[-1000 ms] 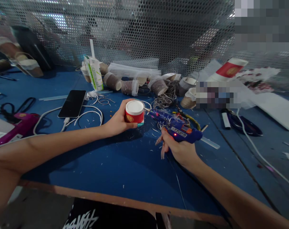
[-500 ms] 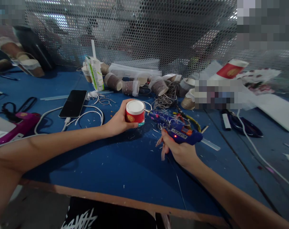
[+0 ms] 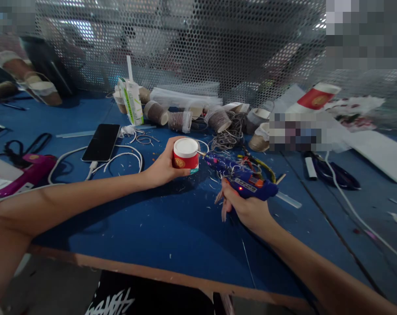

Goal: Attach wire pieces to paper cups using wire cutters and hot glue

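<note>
Little has shifted: my left grip clamps a red cup, my right grip a glue gun. Blue surface stretches toward me, ending at its brown edge.

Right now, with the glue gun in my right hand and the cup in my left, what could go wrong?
A burn: the nozzle of the blue glue gun in your right hand is close to your left hand around the red-and-white cup. The lit red light suggests it may be hot.

A mess: whitish strands cling to the gun and could catch on the cup.
</note>
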A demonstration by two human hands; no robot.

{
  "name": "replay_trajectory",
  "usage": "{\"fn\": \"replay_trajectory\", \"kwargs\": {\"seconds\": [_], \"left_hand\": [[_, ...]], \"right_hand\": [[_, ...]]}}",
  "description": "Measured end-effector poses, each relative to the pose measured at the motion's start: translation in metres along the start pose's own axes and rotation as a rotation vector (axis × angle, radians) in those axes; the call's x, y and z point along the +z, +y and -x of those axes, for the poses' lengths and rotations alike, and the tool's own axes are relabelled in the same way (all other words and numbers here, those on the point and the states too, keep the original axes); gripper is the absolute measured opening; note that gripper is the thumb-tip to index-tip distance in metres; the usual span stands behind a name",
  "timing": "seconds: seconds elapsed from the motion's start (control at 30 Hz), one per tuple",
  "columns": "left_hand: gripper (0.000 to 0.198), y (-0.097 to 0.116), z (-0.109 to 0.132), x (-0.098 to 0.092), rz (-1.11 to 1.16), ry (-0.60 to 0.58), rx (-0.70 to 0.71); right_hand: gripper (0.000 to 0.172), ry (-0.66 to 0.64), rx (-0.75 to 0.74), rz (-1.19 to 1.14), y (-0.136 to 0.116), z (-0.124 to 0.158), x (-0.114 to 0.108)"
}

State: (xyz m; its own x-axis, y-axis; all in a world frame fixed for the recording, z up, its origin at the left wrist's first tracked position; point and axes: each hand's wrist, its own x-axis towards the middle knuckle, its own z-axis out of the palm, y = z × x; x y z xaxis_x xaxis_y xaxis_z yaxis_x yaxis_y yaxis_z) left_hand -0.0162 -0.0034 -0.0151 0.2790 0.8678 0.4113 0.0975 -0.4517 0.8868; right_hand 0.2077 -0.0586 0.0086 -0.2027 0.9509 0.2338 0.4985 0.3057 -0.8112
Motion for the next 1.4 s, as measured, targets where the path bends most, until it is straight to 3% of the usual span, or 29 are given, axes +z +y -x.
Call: {"fn": "replay_trajectory", "kwargs": {"seconds": [0.9, 1.17, 1.4], "left_hand": [[0.071, -0.002, 0.0, 0.001, 0.007, 0.003, 0.002], [0.074, -0.001, 0.0, 0.001, 0.019, 0.001, -0.009], [0.079, 0.001, 0.001, 0.002, 0.031, 0.008, -0.003]], "right_hand": [[0.053, 0.002, -0.013, 0.014, 0.002, -0.001, -0.001], [0.048, 0.03, 0.059, -0.082, -0.013, -0.004, 0.003], [0.053, 0.025, 0.048, -0.018, -0.003, -0.005, 0.0]]}}
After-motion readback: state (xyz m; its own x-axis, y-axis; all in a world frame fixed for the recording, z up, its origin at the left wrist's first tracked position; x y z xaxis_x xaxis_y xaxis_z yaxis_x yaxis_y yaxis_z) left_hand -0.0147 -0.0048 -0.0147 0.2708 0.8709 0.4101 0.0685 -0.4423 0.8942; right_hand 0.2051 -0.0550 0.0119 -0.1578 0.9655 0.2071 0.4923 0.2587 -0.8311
